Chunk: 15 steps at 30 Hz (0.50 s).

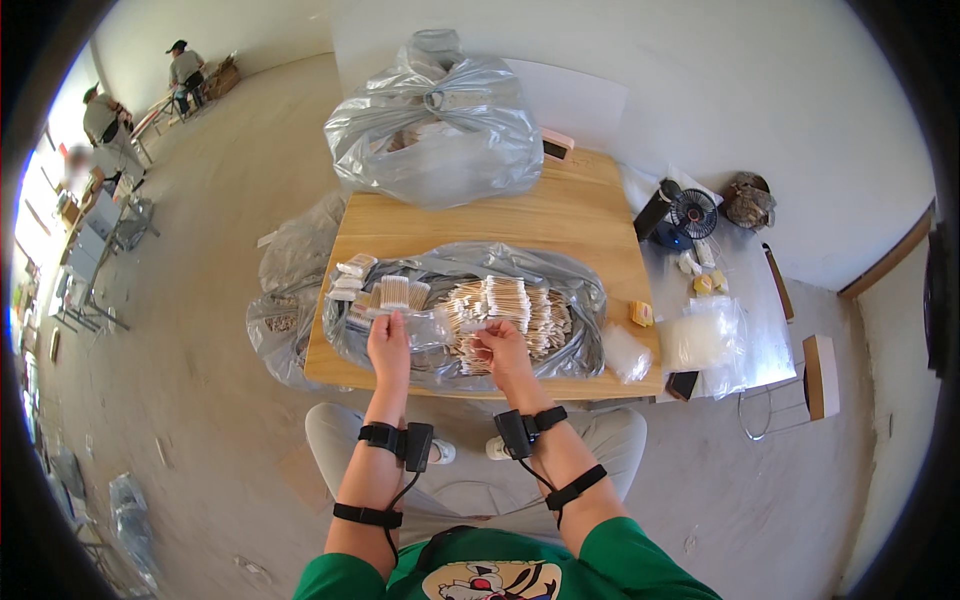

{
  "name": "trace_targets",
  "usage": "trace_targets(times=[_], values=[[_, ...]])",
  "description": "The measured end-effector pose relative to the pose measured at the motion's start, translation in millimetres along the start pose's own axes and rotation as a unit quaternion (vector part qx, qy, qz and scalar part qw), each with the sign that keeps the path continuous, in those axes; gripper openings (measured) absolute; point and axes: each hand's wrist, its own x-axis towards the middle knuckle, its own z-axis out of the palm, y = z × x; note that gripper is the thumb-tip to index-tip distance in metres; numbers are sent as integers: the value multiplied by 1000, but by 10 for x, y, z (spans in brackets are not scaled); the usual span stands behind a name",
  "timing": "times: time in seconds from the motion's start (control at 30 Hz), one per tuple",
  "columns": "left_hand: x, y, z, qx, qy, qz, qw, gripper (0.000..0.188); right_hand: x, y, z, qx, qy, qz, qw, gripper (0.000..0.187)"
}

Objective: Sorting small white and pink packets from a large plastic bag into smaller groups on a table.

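Observation:
A small clear plastic bag (430,329) stretches from the pinched fingers of my left hand (388,348) toward the right. My right hand (506,354) is closed in a pinch at the front of a large pile of cotton swabs (512,302); what its fingertips hold is too small to make out. The pile lies loose on a spread grey plastic sack (588,300). Sorted bundles of swabs (396,292) lie beyond my left hand, and several filled white packs (350,272) sit by the sack's left edge.
A big grey plastic sack (435,130) stands at the far side of the wooden table (450,222). To the right are clear bags (697,336), a yellow box (641,313) and a small fan (693,213). More sacks (298,250) lie left; people (185,68) sit and stand far left.

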Motion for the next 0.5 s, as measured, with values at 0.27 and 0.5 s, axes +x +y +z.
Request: trace_targets(times=[0.27, 0.5], values=[[-46, -241, -21, -171, -22, -156, 973, 25, -279, -543, -458, 80, -47, -78, 993, 4], [-104, -190, 58, -212, -81, -217, 949, 29, -364, -845, -1263, -80, 66, -181, 978, 10]])
